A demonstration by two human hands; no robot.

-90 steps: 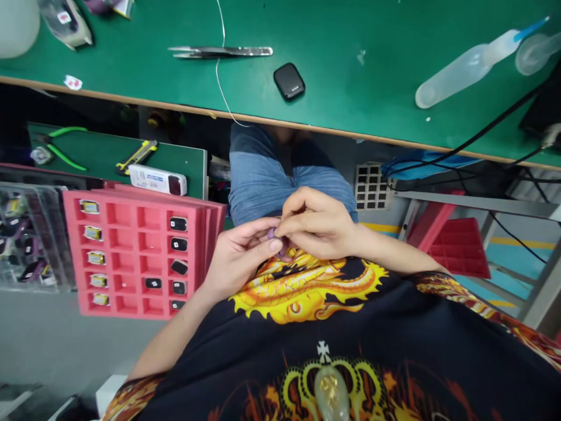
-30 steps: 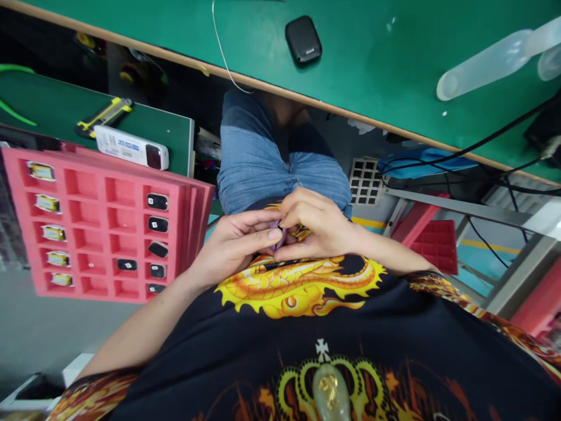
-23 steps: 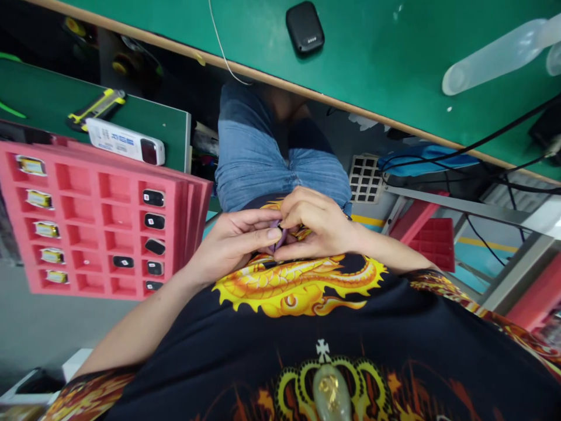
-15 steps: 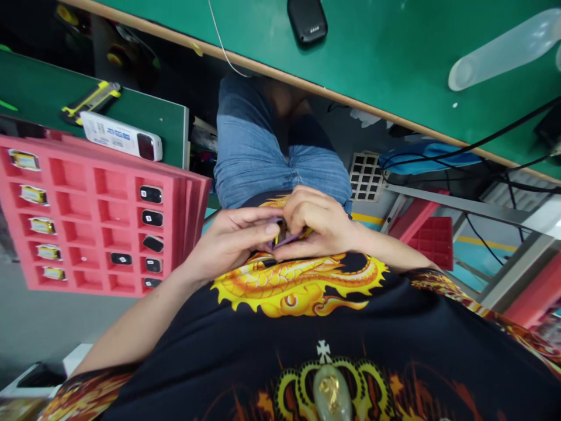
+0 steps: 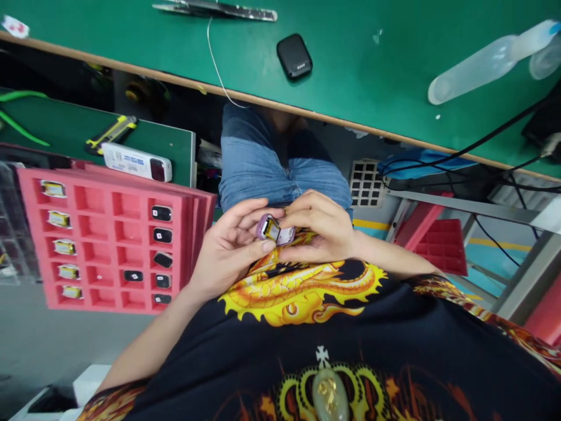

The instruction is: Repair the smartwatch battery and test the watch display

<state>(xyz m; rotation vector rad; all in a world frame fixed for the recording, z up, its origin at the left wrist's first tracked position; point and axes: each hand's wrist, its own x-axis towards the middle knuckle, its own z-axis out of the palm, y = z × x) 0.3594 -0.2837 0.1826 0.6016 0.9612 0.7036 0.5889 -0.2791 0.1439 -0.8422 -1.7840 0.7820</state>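
Note:
In front of my belly I hold a small purple device casing (image 5: 287, 235) that stands opened into two parts. A silvery, yellow-edged battery (image 5: 271, 229) shows in its left part. My left hand (image 5: 225, 248) is closed on that part, with the thumb at its lower edge and the fingers behind. The other part, a flat light-purple piece with small dark marks, lies in my right hand (image 5: 322, 228), whose fingers are bent over it and partly hide it.
Left of me is a pink foam tray (image 5: 103, 292) holding batteries and small black devices. A white box (image 5: 135, 162) and a yellow-black cutter (image 5: 111, 134) lie beyond it. On the green bench are a black device (image 5: 294, 57), tweezers (image 5: 219, 10) and a clear bottle (image 5: 477, 67).
The purple casing has been opened wider and turned, so the battery and the flat part now show. My left fingers have spread somewhat. The view has shifted, showing more of the bench.

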